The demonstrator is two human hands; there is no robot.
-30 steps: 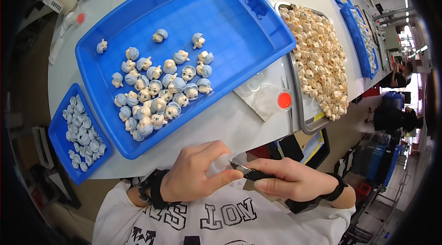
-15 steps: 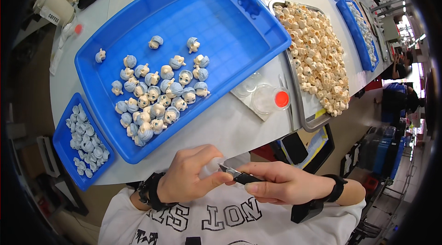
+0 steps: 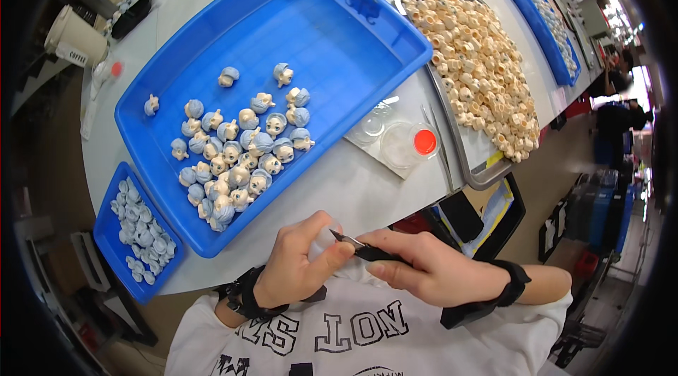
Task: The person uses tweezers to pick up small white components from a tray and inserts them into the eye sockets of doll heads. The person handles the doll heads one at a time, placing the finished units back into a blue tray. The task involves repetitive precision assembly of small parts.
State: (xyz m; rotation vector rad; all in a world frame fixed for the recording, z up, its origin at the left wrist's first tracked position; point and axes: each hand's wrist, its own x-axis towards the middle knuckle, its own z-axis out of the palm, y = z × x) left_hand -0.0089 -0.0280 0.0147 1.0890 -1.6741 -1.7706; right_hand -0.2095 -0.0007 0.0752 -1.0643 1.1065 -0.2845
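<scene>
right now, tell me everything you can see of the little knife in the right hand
The knife is slim, with a dark handle and a short, pale metal blade ending in a sharp tip. The right hand grips the handle, which lies nearly level and points toward the person's left. The blade tip meets a small pale piece pinched in the left hand, close to the chest, below the white table's edge. Most of the handle is hidden by fingers.

A small-parts production workshop, seen from a seated worker's bench. A white worktable [image 3: 367, 185] carries a large blue tray [image 3: 339, 44] of painted doll heads [image 3: 240, 150], a smaller blue tray [image 3: 106, 227] of pale parts, and a metal tray [image 3: 459, 157] heaped with unpainted cream heads [image 3: 480, 65]. Further blue trays [image 3: 544, 30] line the same table. Crates [image 3: 600, 213] and another person [image 3: 618, 118] stand along the aisle beyond.
</scene>
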